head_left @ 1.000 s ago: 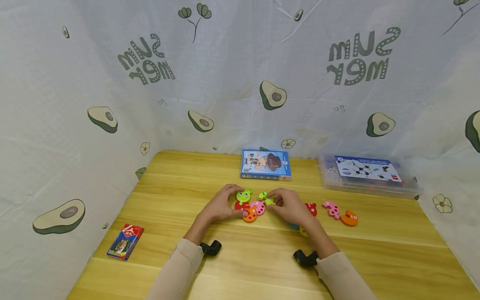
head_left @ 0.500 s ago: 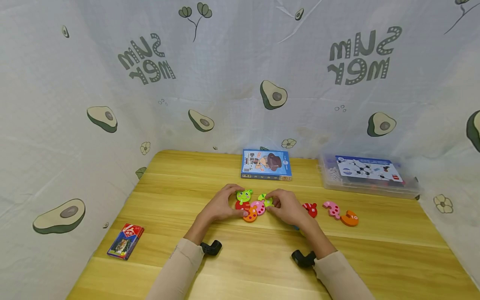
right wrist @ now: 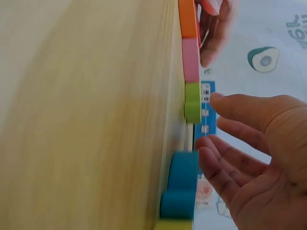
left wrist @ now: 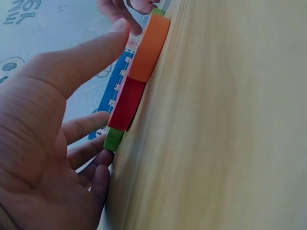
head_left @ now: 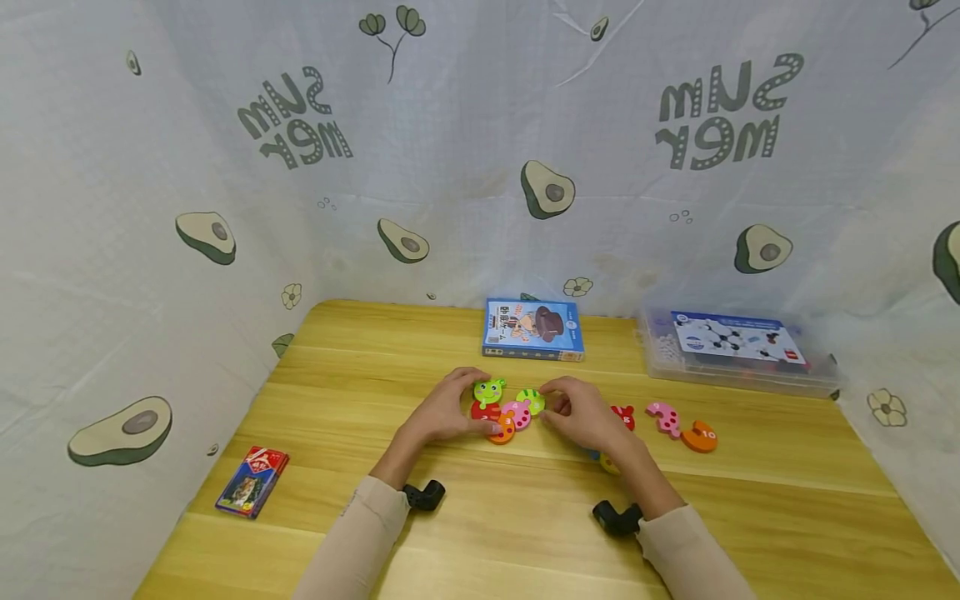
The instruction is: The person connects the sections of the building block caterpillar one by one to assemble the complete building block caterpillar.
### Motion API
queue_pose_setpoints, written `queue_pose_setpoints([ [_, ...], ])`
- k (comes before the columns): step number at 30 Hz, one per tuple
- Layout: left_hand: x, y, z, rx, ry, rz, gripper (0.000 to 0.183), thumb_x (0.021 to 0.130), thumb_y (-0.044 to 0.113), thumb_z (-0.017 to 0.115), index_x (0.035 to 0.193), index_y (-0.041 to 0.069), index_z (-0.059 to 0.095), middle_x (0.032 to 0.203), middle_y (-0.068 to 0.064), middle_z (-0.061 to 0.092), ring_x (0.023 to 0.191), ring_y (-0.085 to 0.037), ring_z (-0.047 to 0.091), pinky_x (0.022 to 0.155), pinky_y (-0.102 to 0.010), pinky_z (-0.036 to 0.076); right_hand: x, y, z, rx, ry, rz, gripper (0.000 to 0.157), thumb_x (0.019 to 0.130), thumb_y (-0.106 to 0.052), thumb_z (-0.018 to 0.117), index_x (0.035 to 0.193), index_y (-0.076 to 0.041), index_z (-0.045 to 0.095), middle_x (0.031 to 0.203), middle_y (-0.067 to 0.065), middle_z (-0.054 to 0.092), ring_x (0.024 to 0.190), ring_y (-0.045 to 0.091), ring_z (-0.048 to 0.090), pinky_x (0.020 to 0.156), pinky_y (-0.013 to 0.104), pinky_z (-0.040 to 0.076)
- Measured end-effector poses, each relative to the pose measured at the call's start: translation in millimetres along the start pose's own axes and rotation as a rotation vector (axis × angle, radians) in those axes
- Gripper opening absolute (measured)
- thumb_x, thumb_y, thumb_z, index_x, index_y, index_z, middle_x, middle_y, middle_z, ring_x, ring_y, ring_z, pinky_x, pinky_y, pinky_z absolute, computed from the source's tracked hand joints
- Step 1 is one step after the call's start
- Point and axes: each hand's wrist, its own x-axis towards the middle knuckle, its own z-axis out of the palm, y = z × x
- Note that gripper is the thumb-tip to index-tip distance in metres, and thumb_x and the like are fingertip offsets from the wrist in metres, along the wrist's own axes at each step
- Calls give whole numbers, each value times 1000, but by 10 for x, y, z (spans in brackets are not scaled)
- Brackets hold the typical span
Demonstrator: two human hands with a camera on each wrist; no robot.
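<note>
A caterpillar puzzle lies partly joined mid-table: green smiling head [head_left: 488, 392], red piece [head_left: 480, 412], orange piece [head_left: 505, 432], pink piece [head_left: 517, 414] and striped green piece [head_left: 531, 402]. Around its left end my left hand [head_left: 447, 408] holds on, fingertips at the head and thumb over the orange piece. In the left wrist view the fingers touch the edges of the red piece [left wrist: 127, 103] and green head [left wrist: 113, 139]. My right hand [head_left: 583, 414] hovers just right of the striped green piece; the right wrist view shows its thumb and fingers apart, holding nothing.
Partly behind my right hand lie a blue piece [right wrist: 183, 171], a yellow piece [head_left: 608, 465] and a red piece [head_left: 626, 417]. Farther right are a pink piece [head_left: 664, 419] and an orange piece [head_left: 700, 437]. A blue box [head_left: 532, 330], clear plastic case [head_left: 735, 375] and small card box [head_left: 252, 483] surround them.
My right hand has set the striped green piece against the pink one, let go and drawn slightly right. My left hand stays in place.
</note>
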Motion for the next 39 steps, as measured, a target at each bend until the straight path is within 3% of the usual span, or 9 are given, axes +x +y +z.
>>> queue_pose_setpoints([
  [5,-4,39,25,22,-11,-28,95,71,61,87,151,25,52,159,-4,43,147,-31,41,118,-57,41,-107,96,-123,2,27,10,36,92,-18,78,124,-4,69,104,10,68,83,17,59,76,31,55],
  [12,-10,57,33,18,-13,-35,94,71,58,89,151,26,52,158,-3,44,147,-30,41,117,-56,41,-277,259,-248,-41,52,6,36,91,-18,80,122,-3,71,99,9,67,80,16,55,71,27,51],
  [27,-6,40,45,0,-10,-50,92,70,56,91,149,28,54,158,-2,44,147,-30,40,118,-57,40,-476,374,-369,-120,-25,65,56,77,-43,90,115,-6,74,100,1,68,85,18,52,75,28,48],
  [39,-9,38,40,-12,-1,-37,93,70,57,91,149,26,53,156,-1,45,146,-29,41,118,-56,40,-463,320,-326,-108,-35,59,44,82,-31,88,117,-9,73,96,0,66,86,17,56,76,28,50],
])
